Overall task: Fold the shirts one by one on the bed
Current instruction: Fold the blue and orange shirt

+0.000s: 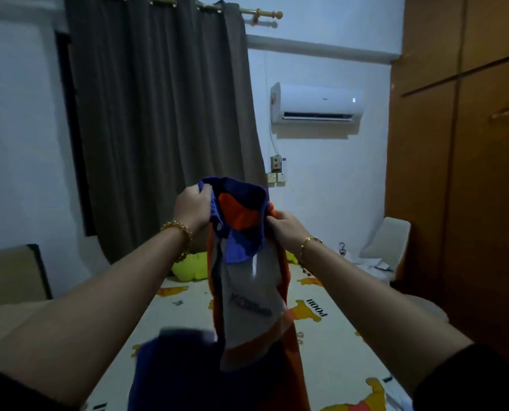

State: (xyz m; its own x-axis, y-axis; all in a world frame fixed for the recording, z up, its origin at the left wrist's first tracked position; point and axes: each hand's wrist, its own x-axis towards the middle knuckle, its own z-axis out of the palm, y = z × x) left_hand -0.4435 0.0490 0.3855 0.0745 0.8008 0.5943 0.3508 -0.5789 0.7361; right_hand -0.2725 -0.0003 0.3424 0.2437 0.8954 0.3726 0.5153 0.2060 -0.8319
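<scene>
A blue, orange and white shirt [247, 280] hangs in the air above the bed [336, 345], bunched at its top edge. My left hand [192, 207] grips the top left of the shirt. My right hand [283, 225] grips its top right, close to the left hand. The shirt's lower part drops toward the near end of the bed, where dark blue cloth [170, 372] lies blurred; I cannot tell whether that cloth belongs to the same shirt.
The bed has a cream sheet printed with yellow bears. A yellow plush toy [191, 266] lies at its far end below a dark curtain [164, 120]. A wooden wardrobe [460, 173] stands on the right, with a pale chair [391, 241] beside it.
</scene>
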